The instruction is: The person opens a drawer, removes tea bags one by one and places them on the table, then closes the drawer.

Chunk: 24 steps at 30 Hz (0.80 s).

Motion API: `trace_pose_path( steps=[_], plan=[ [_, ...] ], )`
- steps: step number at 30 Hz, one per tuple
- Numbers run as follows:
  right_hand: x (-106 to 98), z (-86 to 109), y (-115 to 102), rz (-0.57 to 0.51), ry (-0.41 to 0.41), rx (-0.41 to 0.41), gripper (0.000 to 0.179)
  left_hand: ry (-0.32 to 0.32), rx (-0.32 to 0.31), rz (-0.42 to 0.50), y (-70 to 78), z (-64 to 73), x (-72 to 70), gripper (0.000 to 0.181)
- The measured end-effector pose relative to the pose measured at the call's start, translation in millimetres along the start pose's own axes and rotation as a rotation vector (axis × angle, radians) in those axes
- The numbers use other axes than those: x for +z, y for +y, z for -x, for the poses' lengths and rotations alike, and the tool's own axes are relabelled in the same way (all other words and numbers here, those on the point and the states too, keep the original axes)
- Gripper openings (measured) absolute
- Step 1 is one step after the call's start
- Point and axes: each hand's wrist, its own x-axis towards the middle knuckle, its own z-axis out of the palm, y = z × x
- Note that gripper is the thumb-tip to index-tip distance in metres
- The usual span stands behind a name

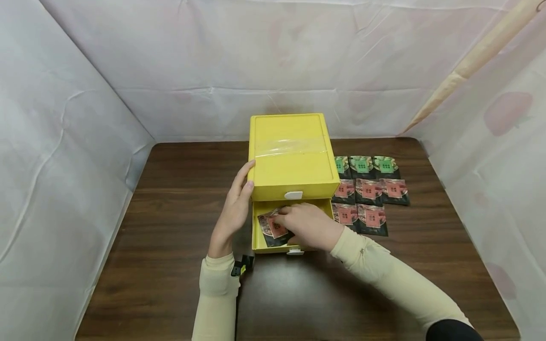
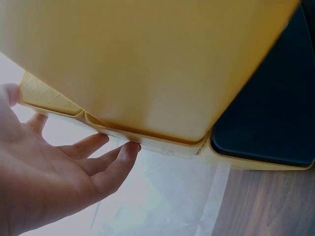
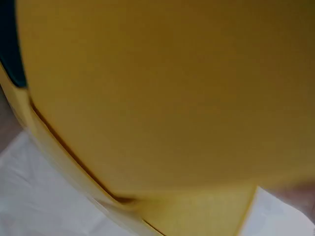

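Note:
A yellow two-drawer box [image 1: 294,154] stands on the table, its lower drawer [image 1: 257,239] pulled out. Against the box's left side rests my left hand [image 1: 232,210], fingers extended; the left wrist view shows these fingertips at the edge of the yellow casing. Inside the lower drawer my right hand [image 1: 311,226] holds a dark sachet with a red label [image 1: 273,229], its bent fingers over the sachet's right part. Part of the sachet is hidden under that hand. Yellow surfaces fill most of the right wrist view, where the right hand's hold cannot be seen.
Right of the box, several sachets lie in rows on the brown table [image 1: 183,227]: green-labelled sachets [image 1: 361,166] at the back, red-labelled sachets [image 1: 371,218] in front. Clear tape crosses the box top. White cloth walls [image 1: 273,57] enclose the table's back and sides.

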Motion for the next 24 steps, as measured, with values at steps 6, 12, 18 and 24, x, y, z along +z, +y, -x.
trace_pose_path(
  steps=[6, 12, 18, 24],
  plan=[
    [15.2, -8.5, 6.8, 0.022, -0.014, -0.031, 0.070, -0.003, 0.007, 0.011, -0.1, -0.6, -0.1, 0.047],
    [24.3, -14.3, 8.5, 0.068, -0.007, -0.035, 0.070, -0.008, -0.007, 0.025, -0.4, 0.4, -0.2, 0.047],
    [26.5, -12.7, 7.7, 0.018, 0.011, 0.002, 0.050, -0.015, -0.024, 0.024, -0.6, 0.4, 0.2, 0.049],
    [27.0, -6.9, 9.2, -0.009, 0.044, 0.019, 0.043, -0.007, -0.027, 0.007, 0.3, 0.5, 0.5, 0.048]
  ],
)
